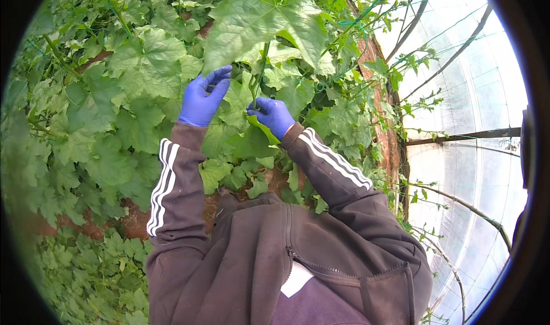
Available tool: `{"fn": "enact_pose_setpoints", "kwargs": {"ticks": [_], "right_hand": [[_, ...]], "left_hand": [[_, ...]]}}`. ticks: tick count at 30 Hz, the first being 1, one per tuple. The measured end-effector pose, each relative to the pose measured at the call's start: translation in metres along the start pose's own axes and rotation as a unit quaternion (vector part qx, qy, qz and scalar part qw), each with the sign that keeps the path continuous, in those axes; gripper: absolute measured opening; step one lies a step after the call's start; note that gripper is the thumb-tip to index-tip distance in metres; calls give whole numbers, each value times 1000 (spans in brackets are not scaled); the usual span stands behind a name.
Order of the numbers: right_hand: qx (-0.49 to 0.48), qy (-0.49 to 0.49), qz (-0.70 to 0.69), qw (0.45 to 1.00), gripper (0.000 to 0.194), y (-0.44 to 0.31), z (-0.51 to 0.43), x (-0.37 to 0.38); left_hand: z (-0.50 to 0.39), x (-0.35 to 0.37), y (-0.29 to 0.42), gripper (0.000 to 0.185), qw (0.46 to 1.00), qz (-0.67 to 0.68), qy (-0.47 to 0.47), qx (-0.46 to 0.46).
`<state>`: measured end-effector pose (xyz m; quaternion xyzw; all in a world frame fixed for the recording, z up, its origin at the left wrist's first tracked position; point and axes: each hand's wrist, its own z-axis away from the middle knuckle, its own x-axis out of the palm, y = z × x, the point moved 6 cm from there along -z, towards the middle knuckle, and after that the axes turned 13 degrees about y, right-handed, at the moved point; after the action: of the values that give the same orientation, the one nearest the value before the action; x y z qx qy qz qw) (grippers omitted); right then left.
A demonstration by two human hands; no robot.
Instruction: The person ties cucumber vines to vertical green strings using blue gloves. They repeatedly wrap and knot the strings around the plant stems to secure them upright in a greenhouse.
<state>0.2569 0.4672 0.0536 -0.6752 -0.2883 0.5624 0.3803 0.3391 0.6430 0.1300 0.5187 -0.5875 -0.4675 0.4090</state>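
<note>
My left hand (205, 95), in a blue disposable glove, is raised beside the vine with thumb and fingers curled near each other; whether it holds anything is not clear. In the same kind of glove, my right hand (271, 114) pinches a green plant stem (253, 94) between thumb and fingers. A leaf hangs just below those fingertips. Above both hands a large lobed leaf (268, 18) spreads out, its lower edge reaching the fingertips of my left hand. The main vine stem (264, 58) runs down from under that leaf.
Dense climbing foliage (99, 153) surrounds my hands. Green twine (363, 22) is strung among the vines at the upper right. Along the right side curves a translucent greenhouse cover (464, 93) with a wooden pole (464, 136). Reddish soil (133, 217) shows between the plants.
</note>
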Motion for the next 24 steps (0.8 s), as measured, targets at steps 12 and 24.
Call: {"fn": "enact_pose_setpoints", "kwargs": {"ticks": [12, 24], "right_hand": [[115, -60, -74, 989, 26, 228, 13, 99], [143, -26, -236, 961, 37, -42, -47, -31]], "left_hand": [[41, 69, -48, 31, 978, -146, -50, 138], [111, 8, -142, 30, 945, -284, -163, 5]]}}
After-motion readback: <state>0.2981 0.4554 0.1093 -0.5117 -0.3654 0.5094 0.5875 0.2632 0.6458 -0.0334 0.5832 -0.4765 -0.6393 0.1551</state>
